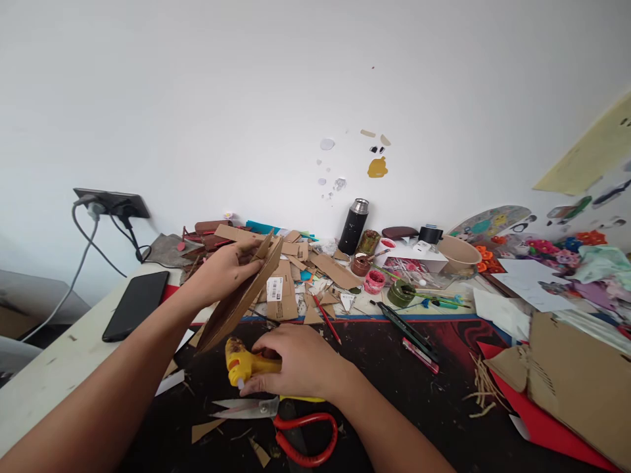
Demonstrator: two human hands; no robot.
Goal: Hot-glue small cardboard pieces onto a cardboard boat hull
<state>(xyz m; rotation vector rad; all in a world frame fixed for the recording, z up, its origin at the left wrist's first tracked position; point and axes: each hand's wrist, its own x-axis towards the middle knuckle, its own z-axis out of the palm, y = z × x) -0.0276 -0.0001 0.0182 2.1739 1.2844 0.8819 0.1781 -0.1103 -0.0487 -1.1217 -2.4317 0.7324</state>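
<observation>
Left hand [224, 269] grips a tilted cardboard piece [241, 299]; right hand [296, 361] clasps, apparently, a yellow glue gun [241, 364] beside scissors [280, 420].

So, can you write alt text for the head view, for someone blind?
A left hand holds up a cardboard piece while the right hand grips a yellow glue gun on a dark mat, red-handled scissors lying beside it.

Home craft desk against a white wall: cardboard scraps [296, 263], scissors [290, 420], paint pots [373, 281], paper cut-outs [542, 253], wall socket [111, 202] with cables.
</observation>
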